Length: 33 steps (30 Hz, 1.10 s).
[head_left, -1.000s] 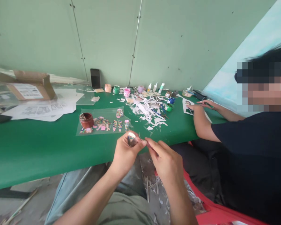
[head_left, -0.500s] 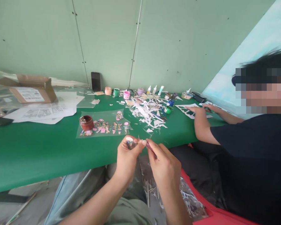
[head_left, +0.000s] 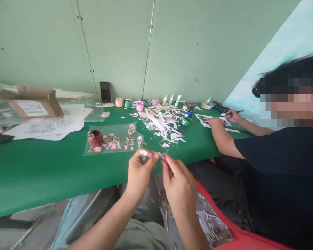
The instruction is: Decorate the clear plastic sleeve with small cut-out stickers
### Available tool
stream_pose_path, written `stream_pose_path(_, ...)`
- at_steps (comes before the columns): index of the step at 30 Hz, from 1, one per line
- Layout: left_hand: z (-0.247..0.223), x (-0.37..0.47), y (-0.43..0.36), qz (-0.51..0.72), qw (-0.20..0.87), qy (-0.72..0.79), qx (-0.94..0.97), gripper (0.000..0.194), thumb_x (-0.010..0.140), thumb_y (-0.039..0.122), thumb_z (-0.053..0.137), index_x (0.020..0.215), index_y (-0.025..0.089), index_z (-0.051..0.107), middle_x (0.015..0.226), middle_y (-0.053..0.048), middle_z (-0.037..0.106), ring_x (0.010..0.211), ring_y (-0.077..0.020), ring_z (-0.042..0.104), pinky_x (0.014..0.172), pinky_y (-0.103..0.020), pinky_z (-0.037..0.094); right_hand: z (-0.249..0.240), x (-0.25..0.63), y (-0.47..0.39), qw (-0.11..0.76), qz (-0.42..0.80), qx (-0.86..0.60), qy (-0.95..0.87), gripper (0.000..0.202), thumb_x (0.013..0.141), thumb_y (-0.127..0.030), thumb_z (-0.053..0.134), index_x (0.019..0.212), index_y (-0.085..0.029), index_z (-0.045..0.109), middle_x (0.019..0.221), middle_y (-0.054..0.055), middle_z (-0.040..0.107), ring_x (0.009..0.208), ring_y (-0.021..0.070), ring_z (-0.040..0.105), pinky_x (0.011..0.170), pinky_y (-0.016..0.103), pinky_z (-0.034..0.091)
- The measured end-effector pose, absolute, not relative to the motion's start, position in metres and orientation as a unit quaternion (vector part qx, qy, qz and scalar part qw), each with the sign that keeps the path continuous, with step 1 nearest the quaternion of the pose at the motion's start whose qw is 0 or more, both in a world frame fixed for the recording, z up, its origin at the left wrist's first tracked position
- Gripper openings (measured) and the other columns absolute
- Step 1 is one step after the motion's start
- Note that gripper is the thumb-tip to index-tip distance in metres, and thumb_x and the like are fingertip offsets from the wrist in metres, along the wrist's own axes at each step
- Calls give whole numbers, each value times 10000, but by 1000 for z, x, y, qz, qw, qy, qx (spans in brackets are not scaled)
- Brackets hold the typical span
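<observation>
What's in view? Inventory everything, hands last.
Wall: one, pale green, behind
Table: one, green, centre
Box: one, brown, left
Printed sheets: several, white, left
Phone: one, dark, by wall
Rear jars: four, mixed colours, by wall
Bottles: three, pale, by wall
Scraps: many, white, mid-table
Front jars: two, blue, green, beside scraps
Film: one, clear, centre-left
Lone jar: one, reddish, on film
Patterned pieces: several, multicoloured, on film
Co-worker: one, dark sleeve, right
Cut sheet: one, white, right
Left hand: one, bare, front, holding small piece
Right hand: one, bare, front, holding pink tool
</observation>
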<state>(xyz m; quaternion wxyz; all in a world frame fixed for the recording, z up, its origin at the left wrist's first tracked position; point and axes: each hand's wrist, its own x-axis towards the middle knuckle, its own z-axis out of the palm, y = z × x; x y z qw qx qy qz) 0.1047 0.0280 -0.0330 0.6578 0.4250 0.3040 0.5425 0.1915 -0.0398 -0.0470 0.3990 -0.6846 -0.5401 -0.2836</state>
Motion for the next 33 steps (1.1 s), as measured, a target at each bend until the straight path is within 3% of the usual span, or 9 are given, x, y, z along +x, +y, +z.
stream_pose_path(16,-25,102,31,501,669,326,442,364,533,280,905,619,172,568,558,65,568,494,-61,430,497,-201,353,-49,193,-40,380,-287,-687,-550,351,1053,-265,449,1074,-174,787,713,48,700,590,142,648,549,263,404)
stream_pose_path(22,-26,101,31,519,650,331,446,329,568,261,870,616,178,555,542,70,544,494,-61,417,498,-202,341,-48,190,-37,381,-272,-693,-548,355,1053,-258,444,1082,-172,787,722,49,708,598,149,661,547,262,401)
stream_pose_path(29,-25,97,40,561,601,337,459,320,661,295,819,643,198,514,563,80,516,492,-66,404,513,-206,344,-50,208,-37,479,-201,-685,-512,292,1001,-278,515,1034,-166,783,806,75,770,669,178,709,617,254,496)
stream_pose_path(33,-34,109,35,456,616,322,556,270,710,332,775,649,190,554,536,74,484,487,-79,401,489,-211,310,-49,234,-44,549,-143,-684,-460,243,932,-325,586,977,-177,774,934,111,808,770,212,754,679,279,569)
